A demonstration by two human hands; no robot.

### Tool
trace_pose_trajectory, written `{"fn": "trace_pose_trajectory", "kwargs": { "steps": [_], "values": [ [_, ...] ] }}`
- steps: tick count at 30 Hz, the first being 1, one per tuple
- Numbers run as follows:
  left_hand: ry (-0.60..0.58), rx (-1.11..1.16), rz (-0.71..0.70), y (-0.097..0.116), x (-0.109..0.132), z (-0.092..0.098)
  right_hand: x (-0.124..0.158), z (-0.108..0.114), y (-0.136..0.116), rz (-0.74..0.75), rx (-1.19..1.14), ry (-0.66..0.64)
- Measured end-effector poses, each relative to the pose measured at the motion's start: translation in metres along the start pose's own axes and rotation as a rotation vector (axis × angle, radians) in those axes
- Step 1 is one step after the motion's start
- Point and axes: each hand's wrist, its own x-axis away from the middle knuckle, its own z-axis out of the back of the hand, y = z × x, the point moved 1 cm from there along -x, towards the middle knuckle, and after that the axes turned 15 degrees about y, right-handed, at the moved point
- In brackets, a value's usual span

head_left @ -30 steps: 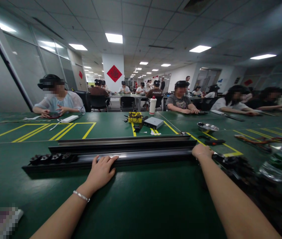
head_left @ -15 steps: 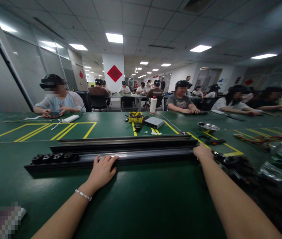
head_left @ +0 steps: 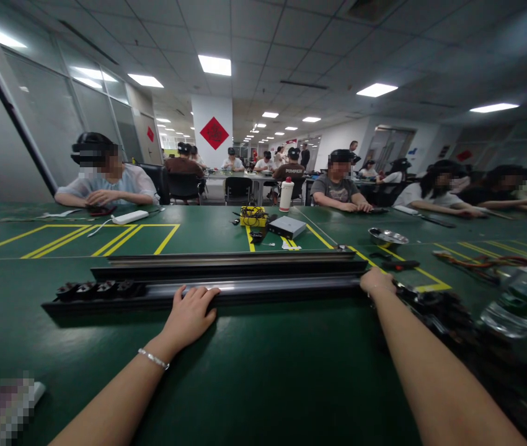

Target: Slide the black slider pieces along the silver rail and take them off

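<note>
Several long black rails lie side by side across the green table. My left hand rests on the near rail with its fingers curled over the top edge. My right hand is at the right end of that rail, its fingers hidden behind the back of the hand. A row of small black parts sits in the near rail towards its left end.
A heap of black parts and a plastic bottle lie at the right. Farther back are a metal bowl, a grey box and a yellow item. People sit along the far side of the table.
Both hands stay on the near rail. The view has shifted slightly; the person at the back left has lowered their hands to the table.
</note>
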Motion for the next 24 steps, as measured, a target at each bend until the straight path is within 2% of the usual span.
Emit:
{"fn": "trace_pose_trajectory", "kwargs": {
  "steps": [24],
  "values": [
    [0.017,-0.005,-0.01,-0.0016,0.0007,-0.0012,0.0,-0.0001,0.0007,-0.044,-0.011,0.025]
  ]
}}
